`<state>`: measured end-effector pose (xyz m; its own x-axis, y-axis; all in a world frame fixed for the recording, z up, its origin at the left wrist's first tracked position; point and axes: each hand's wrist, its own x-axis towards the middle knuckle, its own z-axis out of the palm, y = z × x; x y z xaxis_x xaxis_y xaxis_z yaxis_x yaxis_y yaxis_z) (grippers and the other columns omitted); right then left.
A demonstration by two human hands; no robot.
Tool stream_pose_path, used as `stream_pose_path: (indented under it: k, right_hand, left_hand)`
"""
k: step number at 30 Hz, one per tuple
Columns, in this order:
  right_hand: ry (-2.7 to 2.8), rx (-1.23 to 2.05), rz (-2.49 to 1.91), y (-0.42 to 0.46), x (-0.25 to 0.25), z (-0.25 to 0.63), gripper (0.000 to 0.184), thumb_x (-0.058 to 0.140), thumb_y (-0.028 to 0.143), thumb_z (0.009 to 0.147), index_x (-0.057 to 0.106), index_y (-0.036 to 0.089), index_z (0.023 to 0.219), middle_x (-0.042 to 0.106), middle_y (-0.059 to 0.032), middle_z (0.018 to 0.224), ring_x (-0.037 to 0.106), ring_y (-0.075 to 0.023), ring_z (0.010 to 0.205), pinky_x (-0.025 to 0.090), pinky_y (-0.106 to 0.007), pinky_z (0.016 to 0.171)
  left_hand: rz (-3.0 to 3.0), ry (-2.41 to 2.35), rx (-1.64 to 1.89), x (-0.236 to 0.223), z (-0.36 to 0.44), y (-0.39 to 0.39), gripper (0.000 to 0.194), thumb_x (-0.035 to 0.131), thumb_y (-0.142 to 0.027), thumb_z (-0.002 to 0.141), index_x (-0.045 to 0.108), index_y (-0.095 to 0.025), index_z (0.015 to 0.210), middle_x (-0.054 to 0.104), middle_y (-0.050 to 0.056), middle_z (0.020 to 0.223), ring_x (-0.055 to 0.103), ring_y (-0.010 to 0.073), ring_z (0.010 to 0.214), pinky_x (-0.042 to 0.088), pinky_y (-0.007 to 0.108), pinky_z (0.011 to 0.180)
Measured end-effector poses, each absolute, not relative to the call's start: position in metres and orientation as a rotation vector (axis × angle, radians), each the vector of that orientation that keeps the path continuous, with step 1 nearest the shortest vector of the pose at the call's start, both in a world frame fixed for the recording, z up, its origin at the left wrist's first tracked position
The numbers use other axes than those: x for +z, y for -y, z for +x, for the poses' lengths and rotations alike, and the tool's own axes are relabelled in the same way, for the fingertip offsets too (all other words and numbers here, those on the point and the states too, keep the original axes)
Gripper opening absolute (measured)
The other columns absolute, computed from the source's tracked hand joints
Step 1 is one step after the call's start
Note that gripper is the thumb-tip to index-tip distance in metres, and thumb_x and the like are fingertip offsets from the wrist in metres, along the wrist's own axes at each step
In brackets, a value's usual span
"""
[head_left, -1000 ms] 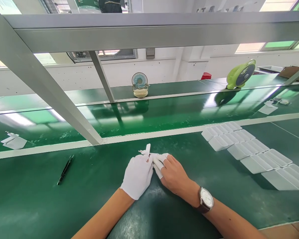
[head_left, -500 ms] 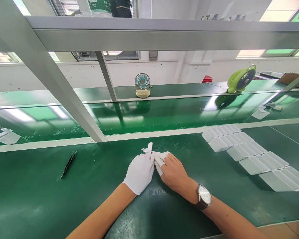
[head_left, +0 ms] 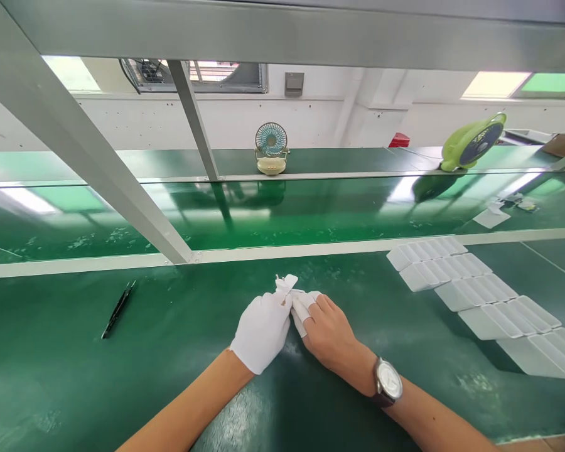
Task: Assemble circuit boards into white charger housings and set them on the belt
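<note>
My left hand (head_left: 262, 331) wears a white glove. Its thumb and fingertips are pinched on a small white part (head_left: 288, 282) with a flat tab and a thin bit sticking up. My right hand (head_left: 328, 328) has white finger cots on several fingers and a watch at the wrist. Its fingers are closed against the same white part, right beside the left fingertips. The fingers hide most of that part, so its exact kind does not show. Black tweezers (head_left: 118, 310) lie on the green tabletop (head_left: 179, 351), left of my hands.
On the right lie several white divided trays (head_left: 494, 307) in a slanting row. A pale rail (head_left: 287, 252) edges the green conveyor belt (head_left: 311, 213) behind. Beyond stand a small fan (head_left: 271, 147) and a green fan (head_left: 473, 143). A metal post (head_left: 98, 160) slants at the left.
The white part's tab has tilted further to the right and shows more of its face. Both hands stay pressed together on it. My view has dipped slightly.
</note>
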<state>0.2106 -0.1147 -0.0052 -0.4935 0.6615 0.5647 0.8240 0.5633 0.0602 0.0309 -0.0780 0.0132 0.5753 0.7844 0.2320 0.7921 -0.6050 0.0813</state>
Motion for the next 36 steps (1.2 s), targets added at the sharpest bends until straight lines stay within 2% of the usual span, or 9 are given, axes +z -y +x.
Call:
stream_pose_path:
  k: [3, 7, 11, 15, 22, 28, 32, 36]
  right_hand:
    - [2.268, -0.425, -1.145, 0.111, -0.01, 0.215, 0.025, 0.057, 0.004, 0.085, 0.062, 0.019, 0.065, 0.055, -0.0105, 0.076, 0.047, -0.0253, 0.079, 0.047, -0.042, 0.071]
    - [2.249, -0.408, -1.141, 0.11, -0.012, 0.216, 0.022, 0.06, 0.004, 0.084, 0.063, 0.018, 0.067, 0.057, -0.0132, 0.083, 0.049, -0.0274, 0.086, 0.049, -0.044, 0.075]
    - [2.213, -0.427, -1.184, 0.113, -0.015, 0.214, 0.023, 0.059, 0.006, 0.085, 0.063, 0.019, 0.066, 0.052, -0.0105, 0.076, 0.048, -0.0264, 0.082, 0.048, -0.043, 0.073]
    - [2.211, -0.485, -1.184, 0.114, -0.011, 0.213, 0.025, 0.054, 0.005, 0.088, 0.064, 0.018, 0.069, 0.051, -0.0099, 0.076, 0.046, -0.025, 0.078, 0.046, -0.042, 0.071]
    - [2.309, -0.597, -1.123, 0.115, 0.004, 0.208, 0.026, 0.048, -0.001, 0.086, 0.067, 0.014, 0.078, 0.057, -0.0129, 0.081, 0.045, -0.0244, 0.076, 0.046, -0.042, 0.071]
    - [2.368, -0.598, -1.115, 0.109, 0.008, 0.21, 0.024, 0.053, -0.002, 0.078, 0.061, 0.017, 0.065, 0.048, -0.0087, 0.068, 0.04, -0.0227, 0.067, 0.041, -0.039, 0.061]
    - [2.371, -0.601, -1.095, 0.11, 0.013, 0.21, 0.027, 0.054, -0.002, 0.078, 0.058, 0.019, 0.062, 0.044, -0.0072, 0.065, 0.037, -0.0211, 0.064, 0.038, -0.037, 0.057]
    - [2.354, -0.567, -1.097, 0.112, 0.019, 0.207, 0.029, 0.054, -0.001, 0.08, 0.057, 0.02, 0.06, 0.045, -0.0077, 0.064, 0.039, -0.0221, 0.066, 0.042, -0.039, 0.062]
  left_hand:
    - [-2.834, 1.387, -0.423, 0.021, 0.031, 0.074, 0.024, 0.044, -0.019, 0.097, 0.068, -0.022, 0.097, 0.067, 0.008, 0.088, 0.059, 0.0237, 0.076, 0.042, 0.038, 0.066]
    - [-2.85, 1.427, -0.529, 0.024, 0.029, 0.076, 0.029, 0.043, -0.024, 0.1, 0.067, -0.025, 0.115, 0.068, 0.006, 0.092, 0.06, 0.0242, 0.081, 0.044, 0.038, 0.071]
    - [-2.822, 1.453, -0.558, 0.022, 0.028, 0.079, 0.03, 0.045, -0.026, 0.1, 0.067, -0.029, 0.12, 0.068, 0.005, 0.094, 0.06, 0.0247, 0.082, 0.043, 0.038, 0.071]
    - [-2.808, 1.385, -0.498, 0.022, 0.028, 0.077, 0.031, 0.043, -0.025, 0.1, 0.066, -0.026, 0.12, 0.068, 0.006, 0.092, 0.059, 0.0245, 0.078, 0.041, 0.038, 0.068]
    - [-2.894, 1.333, -0.409, 0.022, 0.03, 0.075, 0.026, 0.039, -0.017, 0.099, 0.065, -0.021, 0.099, 0.067, 0.007, 0.091, 0.055, 0.022, 0.072, 0.04, 0.037, 0.066]
    - [-2.891, 1.448, -0.371, 0.027, 0.035, 0.075, 0.025, 0.038, -0.017, 0.099, 0.063, -0.02, 0.102, 0.065, 0.007, 0.085, 0.054, 0.0228, 0.07, 0.04, 0.037, 0.064]
    - [-2.88, 1.467, -0.307, 0.025, 0.037, 0.075, 0.022, 0.041, -0.015, 0.096, 0.062, -0.02, 0.095, 0.062, 0.006, 0.078, 0.052, 0.0225, 0.066, 0.036, 0.037, 0.061]
    - [-2.846, 1.483, -0.25, 0.023, 0.038, 0.078, 0.021, 0.042, -0.012, 0.094, 0.06, -0.021, 0.088, 0.06, 0.005, 0.074, 0.05, 0.0215, 0.063, 0.032, 0.037, 0.059]
